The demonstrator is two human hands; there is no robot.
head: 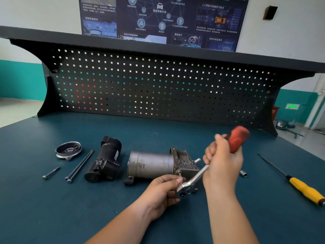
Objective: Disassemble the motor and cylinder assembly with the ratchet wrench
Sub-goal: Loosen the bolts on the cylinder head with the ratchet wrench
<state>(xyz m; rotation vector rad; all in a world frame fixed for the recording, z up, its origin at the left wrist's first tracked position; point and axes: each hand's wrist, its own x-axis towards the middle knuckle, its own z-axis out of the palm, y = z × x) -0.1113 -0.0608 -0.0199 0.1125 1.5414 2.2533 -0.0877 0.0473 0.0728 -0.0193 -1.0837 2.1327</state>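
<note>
Judging by the black housing (103,161), round metal cover (68,149) and long bolts (80,167) laid left, work is partly done; the central grey motor-cylinder assembly (151,164) is pinched by the left hand (161,192), the red-handled ratchet wrench (186,187) gripped by the right hand (223,161).

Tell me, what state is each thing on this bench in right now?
Motor and cylinder assembly: lying on its side.
Ratchet wrench: head against assembly, handle raised.
Right hand: grips wrench's red handle.
Left hand: holds wrench head.
Black housing: lying apart.
End cap: off, lying apart.
Long bolts: loose.
Short bolt: loose.
Yellow screwdriver: lying untouched.
</note>
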